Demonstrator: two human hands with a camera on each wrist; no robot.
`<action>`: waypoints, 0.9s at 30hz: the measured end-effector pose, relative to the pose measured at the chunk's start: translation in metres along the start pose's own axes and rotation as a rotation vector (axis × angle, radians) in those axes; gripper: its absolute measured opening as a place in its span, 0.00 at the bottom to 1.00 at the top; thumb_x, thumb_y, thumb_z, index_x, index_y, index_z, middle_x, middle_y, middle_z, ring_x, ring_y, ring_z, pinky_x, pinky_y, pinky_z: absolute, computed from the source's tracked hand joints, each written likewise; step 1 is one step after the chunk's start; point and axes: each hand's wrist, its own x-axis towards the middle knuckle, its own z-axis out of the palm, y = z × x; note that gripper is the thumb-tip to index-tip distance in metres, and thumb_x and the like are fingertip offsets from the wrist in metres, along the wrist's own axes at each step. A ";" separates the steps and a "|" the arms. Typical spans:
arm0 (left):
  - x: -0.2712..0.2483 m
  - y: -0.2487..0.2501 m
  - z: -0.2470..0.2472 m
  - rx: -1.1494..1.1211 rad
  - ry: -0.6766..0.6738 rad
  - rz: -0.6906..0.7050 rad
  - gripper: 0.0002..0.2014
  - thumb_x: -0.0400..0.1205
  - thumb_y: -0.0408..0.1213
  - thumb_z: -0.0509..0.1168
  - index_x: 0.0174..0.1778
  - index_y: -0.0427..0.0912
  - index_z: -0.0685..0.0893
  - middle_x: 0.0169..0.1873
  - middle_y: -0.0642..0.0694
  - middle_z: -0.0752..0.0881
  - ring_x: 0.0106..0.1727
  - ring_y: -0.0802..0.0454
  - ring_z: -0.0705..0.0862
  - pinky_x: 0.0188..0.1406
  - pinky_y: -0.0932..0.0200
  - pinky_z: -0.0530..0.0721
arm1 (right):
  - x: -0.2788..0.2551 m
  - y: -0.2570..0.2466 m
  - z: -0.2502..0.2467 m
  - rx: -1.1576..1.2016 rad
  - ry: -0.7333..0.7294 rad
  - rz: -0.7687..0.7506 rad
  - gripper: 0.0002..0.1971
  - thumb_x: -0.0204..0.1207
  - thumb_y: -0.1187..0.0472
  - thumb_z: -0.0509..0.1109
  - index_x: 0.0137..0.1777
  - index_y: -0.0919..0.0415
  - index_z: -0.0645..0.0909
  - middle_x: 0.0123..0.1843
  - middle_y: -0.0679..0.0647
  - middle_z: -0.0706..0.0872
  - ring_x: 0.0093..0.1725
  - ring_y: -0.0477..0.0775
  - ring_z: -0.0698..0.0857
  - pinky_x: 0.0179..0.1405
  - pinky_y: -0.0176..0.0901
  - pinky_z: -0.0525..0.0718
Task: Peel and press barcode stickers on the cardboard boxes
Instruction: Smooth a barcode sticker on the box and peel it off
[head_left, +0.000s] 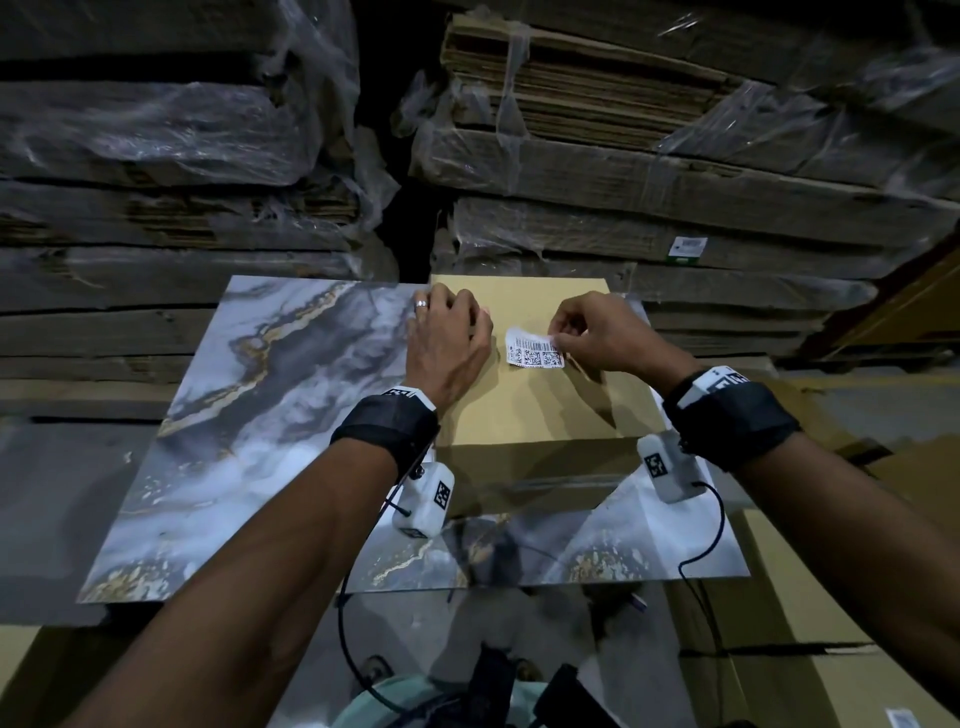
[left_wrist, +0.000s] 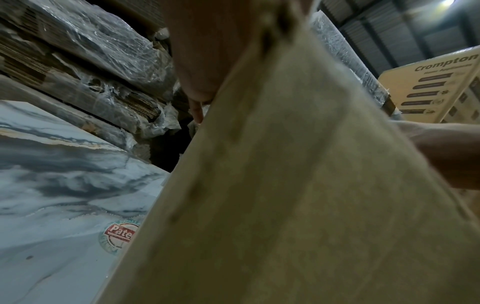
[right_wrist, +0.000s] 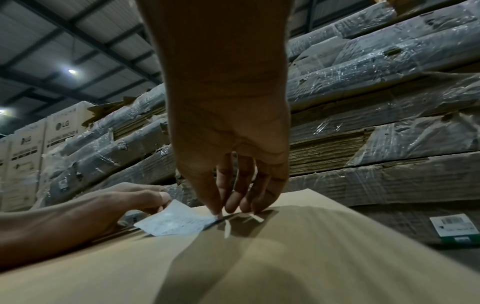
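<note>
One barcode sticker (head_left: 535, 354) lay across the cardboard box (head_left: 524, 415), long axis sideways; right hand (head_left: 608, 338) fingers pinched its right end, left hand (head_left: 449, 343) resting relaxed just left of it.

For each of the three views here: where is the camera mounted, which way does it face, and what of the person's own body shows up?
Head: worn on the head, looking forward and down at the cardboard box on the marbled board; both forearms, left hand, right hand pinching the barcode sticker.
Left wrist: low beside the box wall, facing the wrapped cardboard stacks; a blurred palm and fingertip.
Right wrist: facing along the right hand toward the stacks; both hands show.
Shared: head and right wrist both show the sticker, its left end lifted off the box top.
</note>
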 end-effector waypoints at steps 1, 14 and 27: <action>0.000 0.000 0.000 -0.002 0.001 0.000 0.21 0.83 0.53 0.51 0.51 0.42 0.82 0.53 0.41 0.79 0.60 0.40 0.74 0.56 0.39 0.80 | 0.000 -0.002 -0.001 -0.001 -0.007 0.004 0.04 0.77 0.67 0.75 0.45 0.59 0.90 0.37 0.49 0.90 0.35 0.41 0.86 0.30 0.25 0.77; 0.000 -0.001 0.003 0.003 0.012 0.001 0.17 0.85 0.51 0.54 0.50 0.42 0.81 0.54 0.40 0.79 0.61 0.39 0.73 0.56 0.38 0.80 | 0.008 -0.049 -0.015 -0.170 0.000 0.150 0.05 0.63 0.68 0.76 0.33 0.58 0.93 0.29 0.53 0.91 0.33 0.50 0.90 0.33 0.37 0.79; 0.000 -0.003 0.002 0.000 0.009 0.000 0.17 0.86 0.51 0.55 0.52 0.42 0.81 0.55 0.40 0.78 0.61 0.41 0.73 0.56 0.39 0.80 | 0.012 -0.057 -0.014 -0.187 0.061 0.281 0.08 0.69 0.56 0.80 0.36 0.61 0.92 0.33 0.56 0.92 0.37 0.57 0.91 0.43 0.50 0.91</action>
